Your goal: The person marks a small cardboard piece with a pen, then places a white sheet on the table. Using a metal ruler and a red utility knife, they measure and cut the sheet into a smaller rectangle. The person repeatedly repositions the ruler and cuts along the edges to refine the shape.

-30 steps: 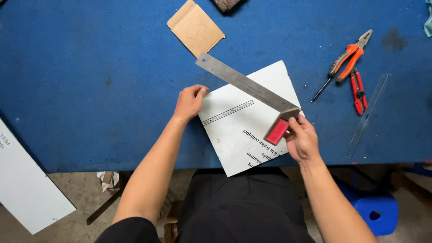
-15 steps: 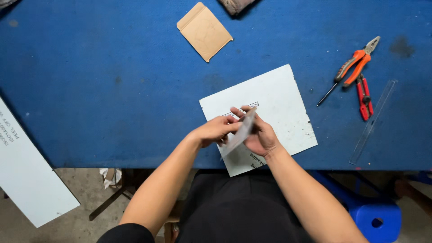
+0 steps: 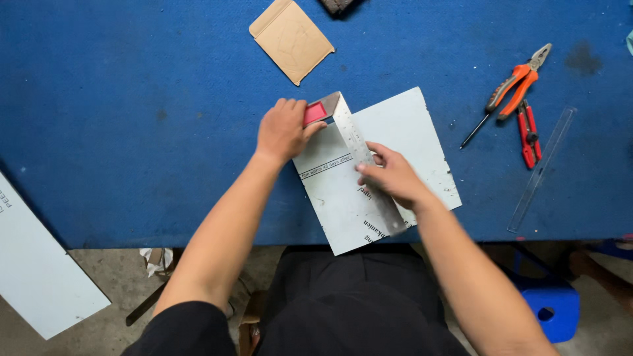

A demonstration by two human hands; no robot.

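Steel try square (image 3: 356, 142) on white sheet (image 3: 402, 132), left grip (image 3: 283, 128) closed on red stock, right (image 3: 392, 175) pressing blade

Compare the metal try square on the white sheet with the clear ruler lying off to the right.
The try square is opaque grey metal with a red stock; the clear ruler is see-through plastic. The try square lies on the white sheet under the left hand and right hand; the ruler lies untouched on the blue table. Both are long, straight and flat.

A try square (image 3: 349, 142) lies on a sheet (image 3: 402, 132) at the desk's (image 3: 132, 99) near edge. A cardboard piece (image 3: 290, 39) lies behind it; pliers (image 3: 517, 79) and a ruler (image 3: 542, 168) lie to its right.
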